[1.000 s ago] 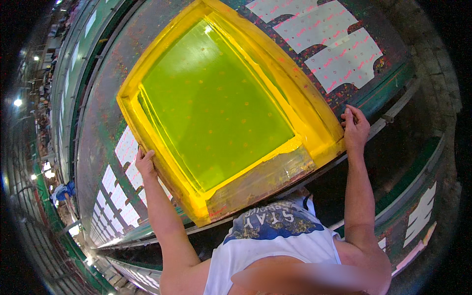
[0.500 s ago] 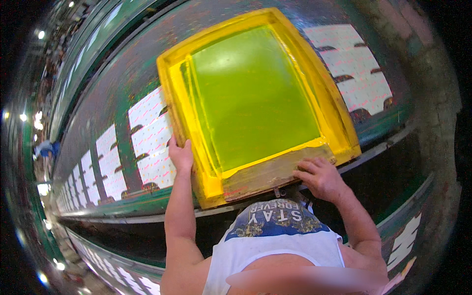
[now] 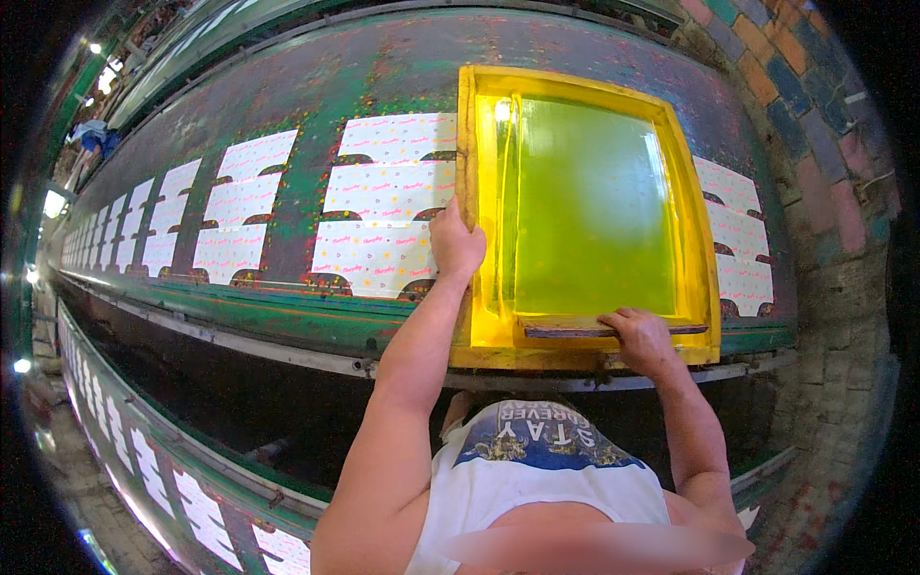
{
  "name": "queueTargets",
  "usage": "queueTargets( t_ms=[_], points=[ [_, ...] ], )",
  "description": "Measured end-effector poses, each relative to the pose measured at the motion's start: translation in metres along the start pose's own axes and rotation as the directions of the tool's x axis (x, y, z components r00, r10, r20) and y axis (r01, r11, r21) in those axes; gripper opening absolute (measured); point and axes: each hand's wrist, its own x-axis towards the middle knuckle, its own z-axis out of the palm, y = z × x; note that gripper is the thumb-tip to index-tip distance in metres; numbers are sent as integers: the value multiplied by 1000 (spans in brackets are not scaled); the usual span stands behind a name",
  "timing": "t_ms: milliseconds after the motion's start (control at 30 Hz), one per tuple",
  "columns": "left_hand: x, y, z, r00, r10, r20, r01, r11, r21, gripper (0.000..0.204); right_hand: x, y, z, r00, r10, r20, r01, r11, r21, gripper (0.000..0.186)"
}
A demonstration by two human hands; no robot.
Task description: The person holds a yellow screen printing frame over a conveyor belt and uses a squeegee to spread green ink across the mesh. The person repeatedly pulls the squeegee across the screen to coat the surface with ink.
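Long green printing table (image 3: 316, 316), paint-spattered, running away to our left under a row of ceiling lamps; brick wall (image 3: 805, 105) on the right. White printed fabric panels (image 3: 388, 216) lie in a line along the tabletop, each carrying small pink and yellow marks and dark arched shapes at the edges. More panels (image 3: 738, 230) show past the right side of the frame.

We note a yellow screen-printing frame (image 3: 690, 240) lying flat on the table near its right end, its green mesh (image 3: 594, 206) facing up. Its near edge sits at the table's front rail.

Left hand (image 3: 456, 244): on the frame's left bar, fingers curled over the bar's edge, gripping it. Thumb side toward the fabric panel just beside it.

Right hand (image 3: 640, 335): at the frame's near end, fingers bent down over a wooden squeegee (image 3: 565, 329) that lies across the inside of the near bar. Hand is closed onto the squeegee's handle; we cannot tell how firmly.

Both forearms come up from the lower edge. White sleeveless shirt with a blue print (image 3: 537, 450) below.
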Motion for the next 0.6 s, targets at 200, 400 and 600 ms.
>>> queueTargets(
  t_ms=[200,400,600],
  points=[
    [0,-1,2,1000,-3,0,3,999,-50,74,-27,-9,16,998,-6,-61,6,1000,10,44],
    [2,2,0,998,-48,35,51,995,-82,77,-9,-14,33,973,-37,-228,31,999,-28,54],
    [1,2,2,998,-62,-13,61,998,-27,73,91,32,28,937,-97,-335,72,994,-86,45]
  ],
)
